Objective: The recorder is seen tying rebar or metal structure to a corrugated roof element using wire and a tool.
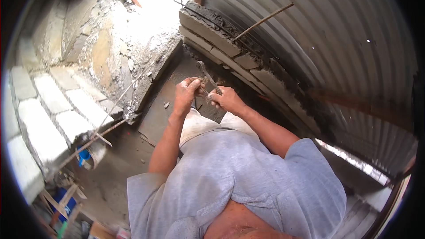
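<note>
In front of my waist, my right hand (228, 100) is closed around a long dark metal tool (211, 79) with a curved, hook-like end. The tool slants up and to the left out of my fist. My left hand (187, 92) is beside it, its thumb and fingers pinched together close to my right fingers. A thin strand seems to run between the two hands, too small to name. Below the hands are my pale trousers (195, 126).
A low block wall (221, 46) with rough mortar and thin steel bars (208, 20) stands ahead right, beside corrugated metal sheeting (323, 31). Left are pale blocks (53, 93) and a rubble-covered ledge (119, 57). Scrap wood (66, 201) and a blue-handled container (84, 156) lie lower left.
</note>
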The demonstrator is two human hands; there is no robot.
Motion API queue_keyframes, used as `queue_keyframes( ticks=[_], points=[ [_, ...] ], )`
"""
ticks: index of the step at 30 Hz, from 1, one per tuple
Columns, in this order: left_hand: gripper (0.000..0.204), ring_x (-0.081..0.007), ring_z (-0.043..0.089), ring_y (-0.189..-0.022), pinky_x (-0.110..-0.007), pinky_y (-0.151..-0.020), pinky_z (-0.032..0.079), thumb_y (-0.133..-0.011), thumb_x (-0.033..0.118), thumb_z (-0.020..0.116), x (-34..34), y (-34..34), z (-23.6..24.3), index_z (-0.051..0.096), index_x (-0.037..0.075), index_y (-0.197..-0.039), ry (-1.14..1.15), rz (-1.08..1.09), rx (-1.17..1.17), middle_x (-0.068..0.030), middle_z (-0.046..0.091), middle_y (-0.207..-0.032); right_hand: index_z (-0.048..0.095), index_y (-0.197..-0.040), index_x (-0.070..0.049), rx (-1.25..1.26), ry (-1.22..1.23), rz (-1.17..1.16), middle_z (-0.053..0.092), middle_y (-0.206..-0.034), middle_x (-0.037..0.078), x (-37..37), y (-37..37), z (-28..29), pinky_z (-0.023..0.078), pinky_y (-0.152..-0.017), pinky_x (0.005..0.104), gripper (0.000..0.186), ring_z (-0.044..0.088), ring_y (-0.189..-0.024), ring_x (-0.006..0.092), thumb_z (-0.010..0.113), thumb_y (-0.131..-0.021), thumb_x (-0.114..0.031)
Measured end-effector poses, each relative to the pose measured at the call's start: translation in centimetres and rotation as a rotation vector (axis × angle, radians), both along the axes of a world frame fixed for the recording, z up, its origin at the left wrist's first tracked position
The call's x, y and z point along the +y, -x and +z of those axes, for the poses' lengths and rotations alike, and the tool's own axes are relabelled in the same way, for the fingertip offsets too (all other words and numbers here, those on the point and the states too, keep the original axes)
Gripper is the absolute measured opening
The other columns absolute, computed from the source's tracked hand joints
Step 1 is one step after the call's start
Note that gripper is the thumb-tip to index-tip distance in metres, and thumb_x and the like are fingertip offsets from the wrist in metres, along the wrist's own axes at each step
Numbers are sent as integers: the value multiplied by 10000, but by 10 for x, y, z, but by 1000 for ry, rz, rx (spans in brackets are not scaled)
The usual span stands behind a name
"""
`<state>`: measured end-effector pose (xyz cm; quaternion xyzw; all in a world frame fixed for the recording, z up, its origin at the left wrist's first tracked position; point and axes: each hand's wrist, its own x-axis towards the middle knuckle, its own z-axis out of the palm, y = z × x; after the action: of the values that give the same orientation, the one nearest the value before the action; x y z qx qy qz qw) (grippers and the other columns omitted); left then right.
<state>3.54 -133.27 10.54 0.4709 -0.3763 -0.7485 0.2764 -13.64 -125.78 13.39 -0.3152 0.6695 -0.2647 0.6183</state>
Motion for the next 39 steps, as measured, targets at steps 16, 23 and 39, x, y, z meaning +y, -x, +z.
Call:
queue_keyframes(
  ticks=[16,23,39],
  points=[
    [291,-196,649,-705,-323,-669,539,-941,285,608,-18,97,-38,648,0,-980,93,-560,-288,-94,669,-852,566,-720,-77,-413,-47,-686,535,-596,15,26,39,-53,382,-414,277,214,493,-475,105,633,-839,-242],
    [278,-153,644,-723,-283,-669,526,-927,228,601,-54,135,-25,654,-39,-985,116,-410,-124,-73,668,-803,637,-944,-42,441,148,-445,649,-723,118,20,84,-80,511,-613,369,220,640,-648,229,648,-884,-254],
    [205,-166,572,-527,-314,-508,473,-838,83,579,-256,219,-141,699,-44,-946,266,-703,22,-49,610,-658,657,-1011,-37,763,234,-1084,638,-694,101,-95,86,-142,505,-615,354,218,632,-611,204,610,-924,-231]
  ],
)
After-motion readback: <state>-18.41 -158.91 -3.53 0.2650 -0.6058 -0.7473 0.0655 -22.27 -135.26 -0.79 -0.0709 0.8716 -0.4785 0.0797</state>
